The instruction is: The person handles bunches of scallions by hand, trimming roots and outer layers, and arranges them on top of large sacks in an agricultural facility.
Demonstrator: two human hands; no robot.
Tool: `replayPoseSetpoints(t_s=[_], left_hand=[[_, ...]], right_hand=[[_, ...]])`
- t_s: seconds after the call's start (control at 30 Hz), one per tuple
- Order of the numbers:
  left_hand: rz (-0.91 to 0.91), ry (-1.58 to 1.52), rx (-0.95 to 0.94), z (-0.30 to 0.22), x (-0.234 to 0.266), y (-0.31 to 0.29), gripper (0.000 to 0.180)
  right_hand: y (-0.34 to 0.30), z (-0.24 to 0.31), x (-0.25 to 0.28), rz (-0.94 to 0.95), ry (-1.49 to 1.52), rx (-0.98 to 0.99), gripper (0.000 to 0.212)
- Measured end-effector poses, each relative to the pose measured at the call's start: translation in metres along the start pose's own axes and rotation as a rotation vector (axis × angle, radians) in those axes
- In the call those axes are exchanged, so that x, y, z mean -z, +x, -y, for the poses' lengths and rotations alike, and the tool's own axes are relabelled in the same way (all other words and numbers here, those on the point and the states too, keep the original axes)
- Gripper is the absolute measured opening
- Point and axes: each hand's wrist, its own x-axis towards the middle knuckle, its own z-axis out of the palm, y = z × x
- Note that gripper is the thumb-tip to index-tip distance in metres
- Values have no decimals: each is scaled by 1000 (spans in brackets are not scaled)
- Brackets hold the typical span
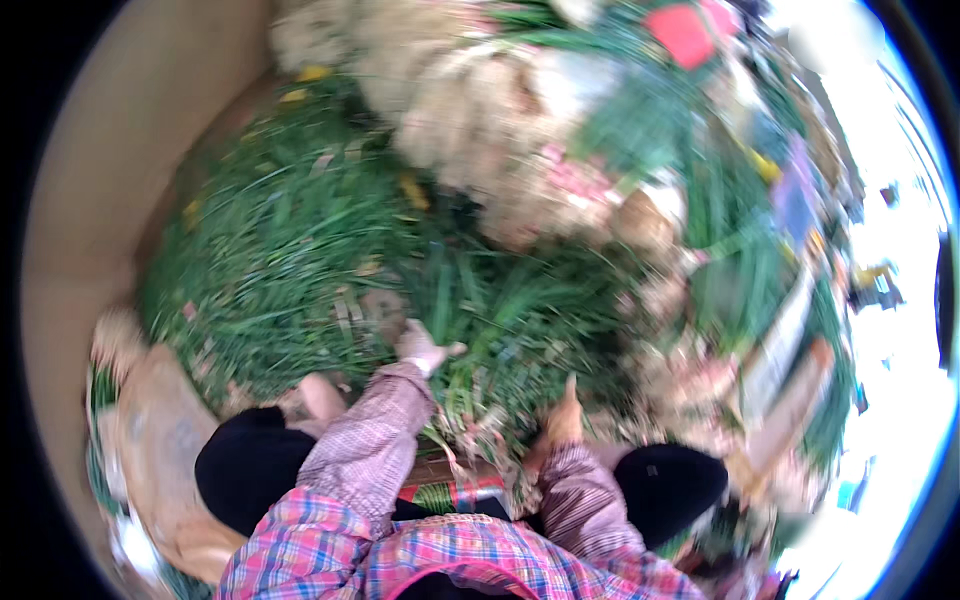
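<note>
A big tan wall (110,170) went up on the left. The root pile (480,140) was huge, at the far side, with lots of pale, stringy ends turned toward the person. Maybe it was stacked that way so the ends were easy to grab.

The green pile (270,220) was big too. It lay flat and messy on the left, close to the wall, which may have helped stop it from sliding away. A long tan thing (160,440) lay beside the person on the left; I could not tell what it was.

The bunch (475,310) was between the two hands, right in front of the person. Its green tops pointed away and its pale ends (480,435) pointed back, perhaps so the ends were near the fingers.

Two dark knees (255,455) were spread wide, which seemed to make room for the arms to reach down in the middle.

The left hand (420,347) was on the left of the bunch, with its thumb sticking out toward it. The right hand (564,420) was low on the other side, one finger up. It was blurry, so I could not tell if either hand was closed on anything.
</note>
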Motion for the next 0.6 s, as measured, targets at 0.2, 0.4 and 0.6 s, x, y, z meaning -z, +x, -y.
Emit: replayPoseSetpoints(t_s=[0.2, 0.4, 0.6], left_hand=[[244, -456, -369, -16, -28, 1, 93], [557, -766, -410, 23, 35, -5, 43], [139, -313, -414, 48, 231, -77, 34]], right_hand=[[75, -245, 83, 1190, 1093, -334, 39], [-57, -25, -115, 896, 434, -345, 38], [-153, 100, -216, 1214, 541, -277, 37]])
